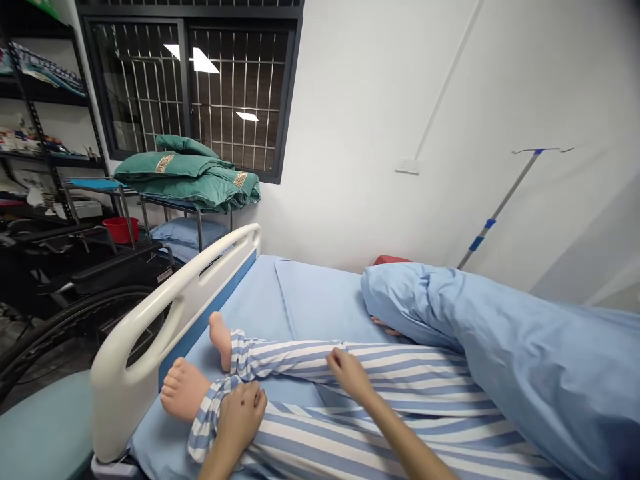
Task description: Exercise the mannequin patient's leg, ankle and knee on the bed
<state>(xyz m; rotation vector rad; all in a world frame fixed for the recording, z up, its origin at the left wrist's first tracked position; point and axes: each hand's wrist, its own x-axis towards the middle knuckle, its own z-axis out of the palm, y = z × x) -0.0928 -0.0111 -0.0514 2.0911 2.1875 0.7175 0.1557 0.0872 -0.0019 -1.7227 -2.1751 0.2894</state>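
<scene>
A mannequin patient lies on a hospital bed in blue-and-white striped pyjama trousers [400, 433], with its bare feet towards me. My left hand [240, 417] grips the trouser cuff [210, 417] at the near ankle, just above the near foot [183, 390]. The far foot [220, 340] stands toes-up beside it. My right hand [350, 373] has its fingers bunched on the fabric of the far trouser leg [300, 353]. A blue blanket [525, 353] covers the upper body, hiding it.
A white bed footboard [165, 307] with a blue panel stands left of the feet. Beyond it are a wheelchair [85, 293], green folded linen [185, 177] on a metal cart, a blue pillow [187, 237], and a red basin [120, 230]. An IV pole [500, 207] leans at right.
</scene>
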